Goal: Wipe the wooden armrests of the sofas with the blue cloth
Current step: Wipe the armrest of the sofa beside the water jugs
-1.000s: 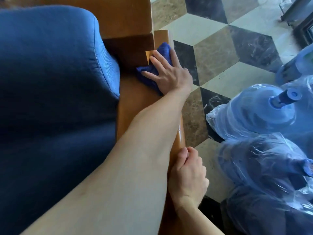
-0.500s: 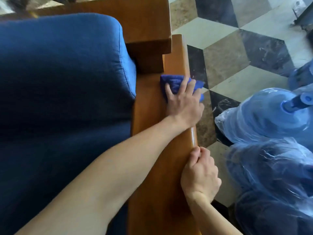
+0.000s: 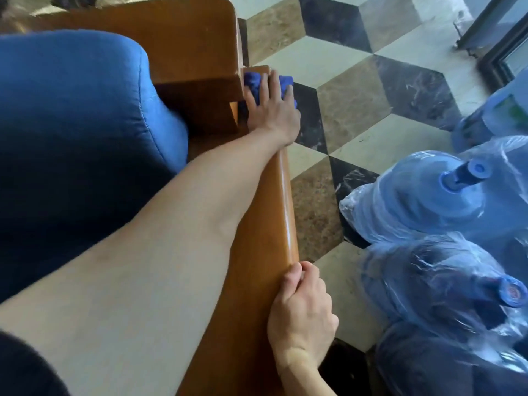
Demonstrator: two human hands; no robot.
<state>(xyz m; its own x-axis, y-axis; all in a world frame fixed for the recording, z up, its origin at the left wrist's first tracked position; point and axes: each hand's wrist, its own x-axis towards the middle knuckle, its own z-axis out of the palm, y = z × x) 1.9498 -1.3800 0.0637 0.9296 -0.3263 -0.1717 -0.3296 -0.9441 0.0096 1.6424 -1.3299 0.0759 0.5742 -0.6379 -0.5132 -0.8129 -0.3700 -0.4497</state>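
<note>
Head view. The left hand (image 3: 271, 110) lies with its fingers spread flat over the blue cloth (image 3: 255, 81), pressing it onto the far end of the wooden armrest (image 3: 265, 212), just where the armrest meets the wooden backrest frame (image 3: 183, 52). The cloth is bunched under the fingers and shows at both sides of them, its right edge reaching the armrest's outer edge. The left forearm runs diagonally from the near left across the armrest's top. The right hand (image 3: 303, 312) grips the armrest's outer edge at the near end, fingers curled over the rim, well apart from the cloth; it appears to serve as a brace. To the left of the armrest sits the blue seat cushion (image 3: 80, 132). To the right, on the patterned marble floor (image 3: 357, 90), stand several plastic-wrapped water jugs (image 3: 423, 195), near the armrest but not touching it.

Progress, as a judgement: the wiping step is under way on this armrest, with the cloth at the far limit of its length. The stretch between the two hands carries a glossy streak along its rounded edge, but whether that surface is already clean cannot be told. The portion under the right hand and the near end remain uncertain. No other sofa or armrest is in view, so any further armrests are presumably left to do.
</note>
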